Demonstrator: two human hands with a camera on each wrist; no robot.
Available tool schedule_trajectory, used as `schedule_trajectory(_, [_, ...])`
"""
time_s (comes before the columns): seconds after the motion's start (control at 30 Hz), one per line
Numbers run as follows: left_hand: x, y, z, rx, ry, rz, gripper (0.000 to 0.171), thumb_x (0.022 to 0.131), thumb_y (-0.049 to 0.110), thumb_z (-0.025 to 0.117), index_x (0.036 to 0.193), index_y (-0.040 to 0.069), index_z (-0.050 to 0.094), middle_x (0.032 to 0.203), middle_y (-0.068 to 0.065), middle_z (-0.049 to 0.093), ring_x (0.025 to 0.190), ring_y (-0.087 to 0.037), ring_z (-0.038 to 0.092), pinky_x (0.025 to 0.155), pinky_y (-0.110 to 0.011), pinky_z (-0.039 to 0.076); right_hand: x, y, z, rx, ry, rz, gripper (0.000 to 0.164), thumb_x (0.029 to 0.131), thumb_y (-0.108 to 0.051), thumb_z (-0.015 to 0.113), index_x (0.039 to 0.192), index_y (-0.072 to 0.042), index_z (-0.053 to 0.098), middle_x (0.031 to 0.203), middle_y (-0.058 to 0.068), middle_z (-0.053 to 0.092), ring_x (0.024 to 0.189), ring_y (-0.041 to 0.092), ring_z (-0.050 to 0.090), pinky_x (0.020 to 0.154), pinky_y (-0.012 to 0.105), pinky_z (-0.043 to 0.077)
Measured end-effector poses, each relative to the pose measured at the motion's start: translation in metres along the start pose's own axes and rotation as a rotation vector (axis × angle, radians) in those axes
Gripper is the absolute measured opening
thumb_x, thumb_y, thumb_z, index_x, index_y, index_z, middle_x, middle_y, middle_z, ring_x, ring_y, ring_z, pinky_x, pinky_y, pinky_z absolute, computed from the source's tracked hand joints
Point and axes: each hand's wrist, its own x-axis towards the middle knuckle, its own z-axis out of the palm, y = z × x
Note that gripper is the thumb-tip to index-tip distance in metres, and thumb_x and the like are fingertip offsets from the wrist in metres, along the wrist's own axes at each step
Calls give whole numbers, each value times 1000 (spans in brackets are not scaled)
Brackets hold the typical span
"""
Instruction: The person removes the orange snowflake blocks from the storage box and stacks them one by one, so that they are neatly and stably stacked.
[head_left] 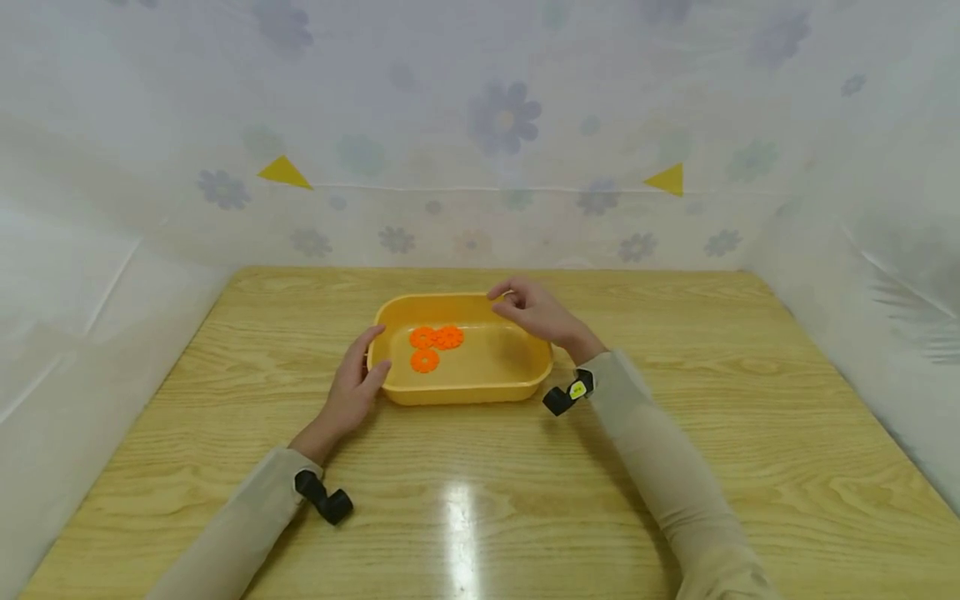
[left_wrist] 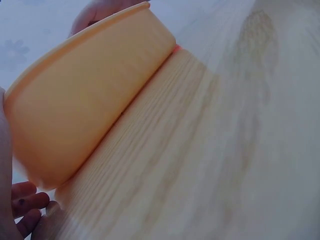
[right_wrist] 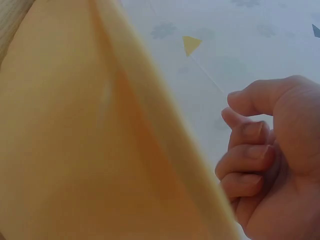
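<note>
A yellow plastic basin (head_left: 465, 392) sits on the wooden table, with several orange notched plastic discs (head_left: 424, 360) lying in its left half. My left hand (head_left: 354, 385) holds the basin's left end, thumb at the near side of the rim. In the left wrist view, curled fingertips (left_wrist: 30, 202) show beside the basin's lower corner. Over the far right rim is my right hand (head_left: 536, 310), its fingers curled. The right wrist view shows its thumb tip close to the index fingertip, and I see nothing between them. That hand (right_wrist: 280, 145) appears beyond the basin's blurred rim (right_wrist: 150, 95).
The wood-grain table (head_left: 465, 467) spreads around the basin. A pale flower-patterned sheet (head_left: 465, 217) hangs behind it and along both sides, with yellow triangles (head_left: 663, 180) on the back. Black wrist mounts (head_left: 324, 497) stick out from both sleeves.
</note>
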Motion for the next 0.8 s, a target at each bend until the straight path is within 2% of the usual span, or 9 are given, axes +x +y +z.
schedule_trajectory(0.17, [0,2,1,-1,4,9,49,97,0,48,142,-12,33,142,-34,36,107,-42,49,79,-11,36,7,-3,4,-45,-34,-9,30,98,-15,54,120,4,62,67,2,45,57,15,33,59,28,33])
schedule_trajectory(0.27, [-1,3,1,1,6,9,49,97,0,48,142,-12,33,142,-35,36,106,-42,49,78,-11,36,11,-4,6,-63,-82,-28,29,98,-14,55,119,4,63,66,1,43,56,14,32,59,28,32])
schedule_trajectory(0.5, [0,3,0,12,1,-5,50,97,1,47,143,-11,32,144,-32,35,110,-42,47,81,-11,34,17,-17,11,-80,-320,-75,29,97,-12,55,123,1,61,58,-1,35,52,14,26,62,29,33])
schedule_trajectory(0.63, [0,2,-2,21,6,-4,50,97,1,47,143,-11,32,143,-33,35,110,-43,47,81,-11,34,25,-27,14,-128,-418,-111,30,97,-12,56,124,-1,62,55,-4,31,51,13,25,65,28,36])
schedule_trajectory(0.77, [-1,2,-2,28,11,-2,50,97,1,48,143,-11,33,142,-34,37,105,-40,48,79,-14,35,35,-34,17,-151,-501,-116,32,96,-8,55,126,-1,61,55,-4,32,51,12,25,69,27,38])
schedule_trajectory(0.8, [-1,2,-2,28,10,-2,50,97,1,48,143,-11,33,142,-34,36,106,-40,48,80,-13,35,37,-35,18,-147,-524,-113,33,96,-7,54,127,0,60,58,0,39,51,12,25,69,27,38])
